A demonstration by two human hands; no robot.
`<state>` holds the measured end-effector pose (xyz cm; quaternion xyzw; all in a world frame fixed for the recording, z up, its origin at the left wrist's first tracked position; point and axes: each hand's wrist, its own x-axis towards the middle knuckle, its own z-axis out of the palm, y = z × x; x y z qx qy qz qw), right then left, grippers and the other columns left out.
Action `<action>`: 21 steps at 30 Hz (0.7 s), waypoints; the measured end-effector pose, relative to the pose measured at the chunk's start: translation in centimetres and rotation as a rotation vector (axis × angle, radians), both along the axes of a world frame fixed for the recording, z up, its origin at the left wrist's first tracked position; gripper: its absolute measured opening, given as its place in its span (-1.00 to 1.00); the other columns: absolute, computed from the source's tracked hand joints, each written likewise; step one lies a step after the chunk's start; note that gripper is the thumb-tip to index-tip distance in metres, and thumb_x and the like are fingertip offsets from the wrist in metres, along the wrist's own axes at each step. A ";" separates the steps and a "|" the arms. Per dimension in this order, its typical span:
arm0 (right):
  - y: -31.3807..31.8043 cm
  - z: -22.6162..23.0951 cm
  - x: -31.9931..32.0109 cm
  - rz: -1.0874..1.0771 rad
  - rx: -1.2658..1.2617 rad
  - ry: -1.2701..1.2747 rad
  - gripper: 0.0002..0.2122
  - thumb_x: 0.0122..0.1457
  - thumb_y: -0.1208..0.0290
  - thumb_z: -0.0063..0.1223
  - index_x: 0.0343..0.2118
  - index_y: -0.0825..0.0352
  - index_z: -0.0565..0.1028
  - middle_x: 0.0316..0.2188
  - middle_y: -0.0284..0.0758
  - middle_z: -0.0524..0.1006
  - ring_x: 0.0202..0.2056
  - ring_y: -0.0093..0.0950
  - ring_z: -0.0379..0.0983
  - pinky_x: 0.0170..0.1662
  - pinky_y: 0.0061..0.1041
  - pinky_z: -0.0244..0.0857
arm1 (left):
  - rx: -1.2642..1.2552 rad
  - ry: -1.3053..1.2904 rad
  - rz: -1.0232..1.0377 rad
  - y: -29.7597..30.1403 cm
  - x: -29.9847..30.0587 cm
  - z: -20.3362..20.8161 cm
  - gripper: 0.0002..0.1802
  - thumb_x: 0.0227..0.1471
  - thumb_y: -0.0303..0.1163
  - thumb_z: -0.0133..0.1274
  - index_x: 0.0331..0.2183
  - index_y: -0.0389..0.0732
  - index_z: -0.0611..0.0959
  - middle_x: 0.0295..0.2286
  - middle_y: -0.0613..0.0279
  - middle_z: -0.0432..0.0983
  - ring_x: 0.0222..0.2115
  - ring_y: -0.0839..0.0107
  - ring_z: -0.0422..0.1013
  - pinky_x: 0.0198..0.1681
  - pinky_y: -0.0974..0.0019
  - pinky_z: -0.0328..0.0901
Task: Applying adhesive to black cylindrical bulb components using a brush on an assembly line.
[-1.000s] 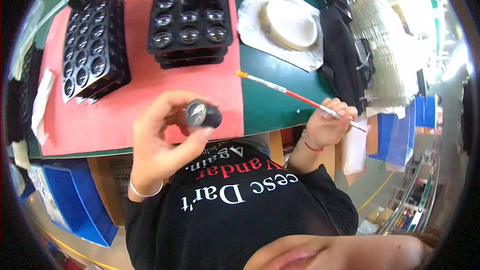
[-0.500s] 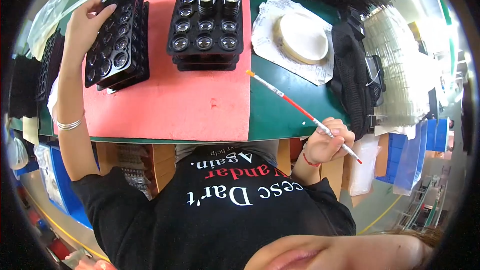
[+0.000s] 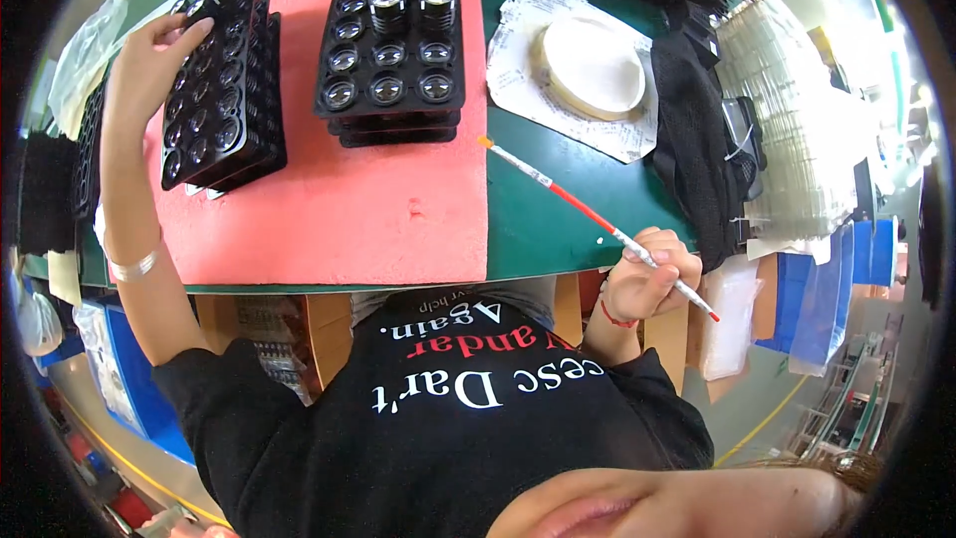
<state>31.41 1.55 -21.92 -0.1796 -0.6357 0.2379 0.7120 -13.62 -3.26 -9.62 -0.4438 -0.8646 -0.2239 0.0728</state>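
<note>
My left hand [image 3: 146, 70] reaches to the far part of the left black tray stack [image 3: 202, 144]. Its thumb and fingers are closed around a black lens barrel [image 3: 198, 9] in the top tray; the fingers partly hide it. Clear round lenses sit in the tray's cups. My right hand [image 3: 649, 274], near the table's front edge, grips a thin paintbrush [image 3: 581, 205] with a red and white handle. The brush's orange tip points to the far left. A second black tray stack [image 3: 388, 120] holds lenses, with several taller lens barrels [image 3: 387, 10] standing toward the back.
Both stacks stand on a pink foam mat [image 3: 329, 229] over a green table [image 3: 543, 229]. A round white dish [image 3: 596, 68] rests on printed paper [image 3: 513, 70]. Black mesh fabric [image 3: 687, 130] and stacked clear plastic trays [image 3: 792, 130] are at the right; a plastic bag [image 3: 85, 65] lies far left.
The view has shifted slightly, so the table items sit a little further left. My left hand stays at the left stack's far part. My right hand keeps the paintbrush nearly still.
</note>
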 end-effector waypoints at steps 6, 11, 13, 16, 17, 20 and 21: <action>0.0 0.3 -0.1 -0.008 -0.011 -0.026 -0.74 0.16 0.26 -0.19 -0.54 0.35 0.27 -0.74 -0.35 0.29 -0.73 -0.57 0.18 -0.65 -0.64 0.03 | 0.151 0.096 -0.277 -0.3 9.4 1.4 -0.59 -0.18 -0.12 0.13 -0.31 -0.21 0.56 -0.48 0.23 0.45 -0.42 0.37 0.37 -0.32 0.36 0.21; 0.3 0.1 0.1 0.037 0.009 0.073 -0.80 0.11 0.35 -0.12 -0.51 0.39 0.30 -0.74 -0.28 0.35 -0.72 -0.51 0.27 -0.66 -0.62 0.13 | 0.125 0.220 -0.539 2.9 13.9 0.9 -0.64 -0.25 -0.17 0.16 -0.45 -0.25 0.52 -0.56 0.20 0.38 -0.50 0.33 0.32 -0.38 0.32 0.20; 0.3 0.0 0.4 0.070 -0.002 0.089 -0.82 0.11 0.39 -0.12 -0.49 0.42 0.33 -0.74 -0.26 0.37 -0.71 -0.51 0.29 -0.65 -0.62 0.15 | 0.042 0.216 -0.492 4.0 14.3 0.8 -0.65 -0.26 -0.18 0.16 -0.48 -0.25 0.50 -0.59 0.22 0.36 -0.53 0.34 0.31 -0.42 0.32 0.19; 0.7 0.3 1.3 0.071 0.002 0.001 -0.85 0.11 0.43 -0.13 -0.47 0.43 0.35 -0.72 -0.25 0.39 -0.69 -0.51 0.32 -0.61 -0.62 0.19 | -0.061 0.138 -0.440 4.9 14.7 0.7 -0.67 -0.25 -0.19 0.16 -0.49 -0.23 0.49 -0.62 0.25 0.33 -0.55 0.36 0.29 -0.47 0.34 0.17; 0.7 0.5 1.5 0.065 -0.008 -0.013 -0.86 0.11 0.44 -0.14 -0.46 0.43 0.35 -0.70 -0.24 0.40 -0.66 -0.51 0.34 -0.58 -0.62 0.21 | -0.092 0.141 -0.422 4.9 14.7 0.8 -0.69 -0.23 -0.22 0.14 -0.45 -0.22 0.51 -0.59 0.26 0.36 -0.55 0.38 0.29 -0.46 0.37 0.20; 1.2 1.3 2.2 -0.111 -0.018 -0.081 -0.77 0.14 0.32 -0.18 -0.50 0.41 0.28 -0.69 -0.26 0.33 -0.69 -0.51 0.25 -0.60 -0.61 0.14 | 0.099 0.071 -0.458 3.9 15.4 0.9 -0.72 -0.20 -0.29 0.12 -0.38 -0.21 0.52 -0.53 0.24 0.41 -0.53 0.41 0.32 -0.39 0.39 0.23; 1.5 1.7 2.6 -0.160 -0.021 -0.087 -0.79 0.15 0.35 -0.19 -0.49 0.42 0.29 -0.67 -0.26 0.34 -0.67 -0.50 0.27 -0.58 -0.60 0.17 | 0.173 0.119 -0.525 3.2 15.7 1.1 -0.72 -0.22 -0.45 0.13 -0.34 -0.22 0.53 -0.46 0.22 0.45 -0.48 0.41 0.36 -0.34 0.43 0.25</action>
